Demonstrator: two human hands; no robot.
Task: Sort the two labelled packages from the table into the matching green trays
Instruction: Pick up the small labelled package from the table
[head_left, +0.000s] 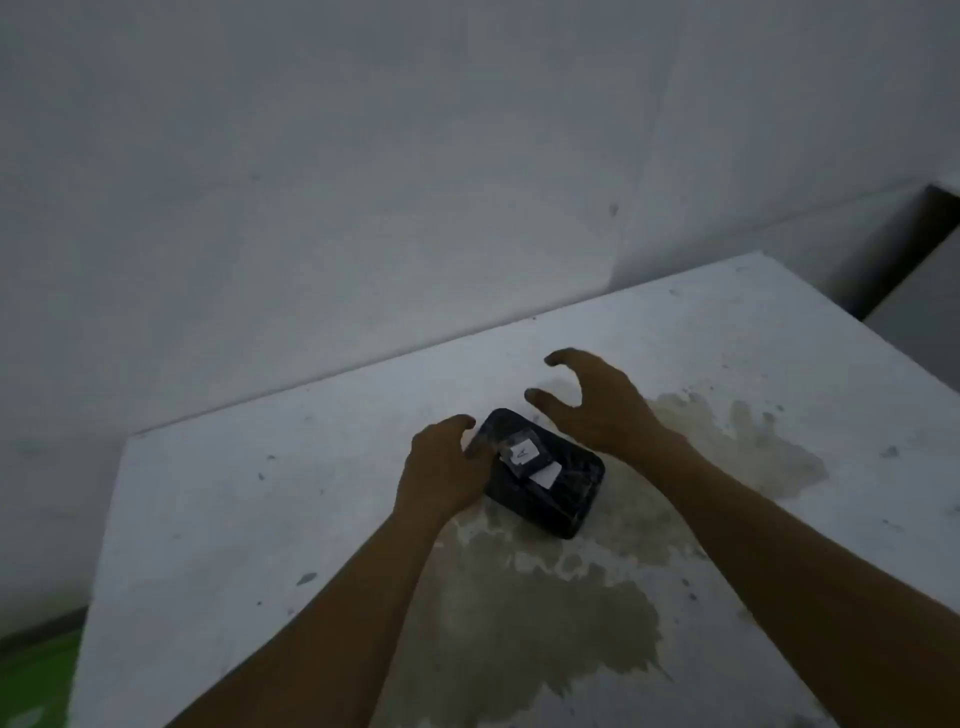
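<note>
A black wrapped package (550, 480) with small white labels on top lies flat near the middle of the white table (260, 493). My left hand (447, 467) rests on the table against the package's left edge, fingers curled and touching it. Just above and behind the package's right side hovers my right hand (592, 405), its fingers spread and curved, holding nothing. A green tray corner (36, 675) shows at the bottom left, below the table level. Only one package is in view.
A grey-brown stain (545, 613) spreads across the table in front of and to the right of the package. A pale wall stands behind the table. At the far right a dark gap (930, 223) and another grey surface lie beyond the table's edge.
</note>
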